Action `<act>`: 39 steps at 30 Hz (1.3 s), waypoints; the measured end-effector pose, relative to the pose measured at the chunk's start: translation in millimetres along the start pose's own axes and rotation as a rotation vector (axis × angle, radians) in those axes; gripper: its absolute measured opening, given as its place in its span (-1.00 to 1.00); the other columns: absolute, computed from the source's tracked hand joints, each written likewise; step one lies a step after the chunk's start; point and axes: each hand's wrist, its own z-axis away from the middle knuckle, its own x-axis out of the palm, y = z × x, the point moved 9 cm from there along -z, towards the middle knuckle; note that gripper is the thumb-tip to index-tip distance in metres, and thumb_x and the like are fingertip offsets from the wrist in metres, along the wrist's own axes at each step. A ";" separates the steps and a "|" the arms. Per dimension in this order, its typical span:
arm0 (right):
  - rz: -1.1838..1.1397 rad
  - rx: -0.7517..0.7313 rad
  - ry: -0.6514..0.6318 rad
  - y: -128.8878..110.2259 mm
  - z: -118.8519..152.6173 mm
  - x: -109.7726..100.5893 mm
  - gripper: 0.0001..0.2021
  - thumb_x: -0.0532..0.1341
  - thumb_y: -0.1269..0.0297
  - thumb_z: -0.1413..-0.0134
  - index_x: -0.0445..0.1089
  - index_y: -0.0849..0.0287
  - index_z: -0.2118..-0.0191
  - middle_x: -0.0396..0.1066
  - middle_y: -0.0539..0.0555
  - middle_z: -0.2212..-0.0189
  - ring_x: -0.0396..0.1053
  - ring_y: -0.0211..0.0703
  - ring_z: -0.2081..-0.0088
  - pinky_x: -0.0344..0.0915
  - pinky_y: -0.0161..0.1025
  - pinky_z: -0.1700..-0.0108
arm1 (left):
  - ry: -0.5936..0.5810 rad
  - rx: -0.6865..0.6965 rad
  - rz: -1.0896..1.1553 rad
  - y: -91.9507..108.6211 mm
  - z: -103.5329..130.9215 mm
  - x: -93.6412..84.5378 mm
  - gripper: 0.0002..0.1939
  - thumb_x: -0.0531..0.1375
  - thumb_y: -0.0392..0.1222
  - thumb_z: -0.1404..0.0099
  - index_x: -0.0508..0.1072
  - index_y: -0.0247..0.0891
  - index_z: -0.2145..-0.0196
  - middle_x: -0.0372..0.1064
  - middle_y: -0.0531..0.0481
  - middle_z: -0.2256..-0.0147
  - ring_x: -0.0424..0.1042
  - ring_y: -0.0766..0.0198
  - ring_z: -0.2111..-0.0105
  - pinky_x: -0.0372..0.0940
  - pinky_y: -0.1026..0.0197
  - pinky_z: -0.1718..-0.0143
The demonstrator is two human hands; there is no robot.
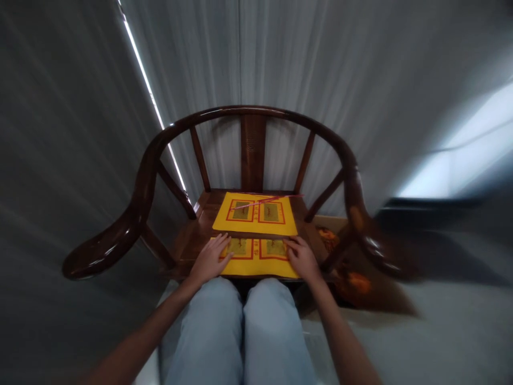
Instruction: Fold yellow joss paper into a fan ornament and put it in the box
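Note:
On the seat of a dark wooden armchair lie two yellow printed paper sheets with red frames and gold squares. The near sheet (260, 267) is at the front edge of the seat. My left hand (211, 258) rests flat on its left side, fingers stretched out. At the right edge of that sheet lies my right hand (301, 255), its fingers extended over the paper. Behind it is the far sheet (254, 227), with thin pink-red sticks (264, 201) lying across its upper part. The near sheet is partly covered by my hands.
The chair's curved armrail (256, 110) surrounds the seat at the back and both sides. A corrugated wall (300, 69) stands close behind. At the lower right, a box (385, 297) with orange items (358, 282) sits beside the chair, blurred. My knees (268, 321) are against the seat front.

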 end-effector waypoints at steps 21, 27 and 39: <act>0.010 -0.010 0.001 -3.6 -0.6 -1.9 -0.64 0.07 0.42 -0.14 0.53 0.15 0.04 0.39 0.18 -0.01 0.34 -0.02 -0.06 0.27 -0.05 -0.16 | 0.015 -0.008 0.048 -9.0 -0.9 -0.7 -0.53 0.09 -0.02 -0.35 0.38 -0.24 -0.14 0.28 -0.15 -0.19 0.24 0.04 -0.22 0.15 -0.11 -0.24; 0.006 -0.009 0.011 -3.0 -0.7 -1.8 -0.64 0.07 0.41 -0.14 0.52 0.16 0.04 0.39 0.18 -0.01 0.34 -0.02 -0.06 0.27 -0.06 -0.15 | 0.002 -0.006 0.031 -6.9 -0.9 -0.3 -0.53 0.06 -0.02 -0.37 0.38 -0.29 -0.14 0.28 -0.17 -0.20 0.24 0.05 -0.22 0.13 -0.10 -0.26; -0.001 -0.011 0.014 -2.9 -0.5 -2.8 -0.65 0.07 0.38 -0.16 0.53 0.14 0.04 0.40 0.18 -0.01 0.35 -0.03 -0.06 0.26 -0.07 -0.16 | 0.031 -0.009 0.054 -7.3 -1.2 -0.8 -0.56 0.08 -0.06 -0.36 0.41 -0.27 -0.11 0.30 -0.18 -0.18 0.27 0.02 -0.20 0.14 -0.11 -0.25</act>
